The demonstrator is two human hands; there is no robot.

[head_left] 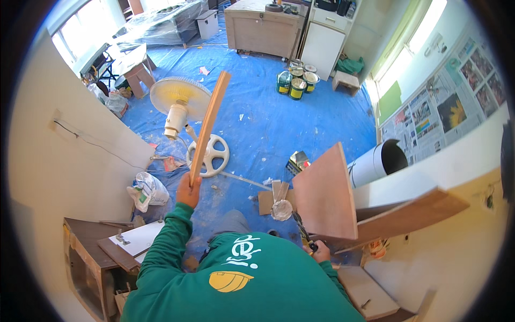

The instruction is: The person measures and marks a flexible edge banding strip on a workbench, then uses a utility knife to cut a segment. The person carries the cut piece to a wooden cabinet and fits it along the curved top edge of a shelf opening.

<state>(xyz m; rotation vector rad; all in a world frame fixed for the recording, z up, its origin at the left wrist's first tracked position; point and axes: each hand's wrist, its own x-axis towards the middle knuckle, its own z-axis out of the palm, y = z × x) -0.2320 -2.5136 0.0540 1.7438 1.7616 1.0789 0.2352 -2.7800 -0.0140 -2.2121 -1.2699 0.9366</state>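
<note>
My left hand [188,192] is closed round the lower end of a long, light-brown wooden strip [209,126], which stands up at a slant in front of a white fan [180,97]. My right hand [319,252] grips a dark, elongated tool [304,236] with some yellow near its grip, beside a pinkish-brown board [325,196]. Small wood pieces and a round, pale object [281,209] lie just beyond the tool.
Blue sheeting [252,129] covers the floor. Paint cans [298,83] stand ahead near a wooden chest [263,29]. A white bag [150,190] and cabinet pieces [94,249] are at left. A long plank [413,214] and rolled sheet [370,169] are at right.
</note>
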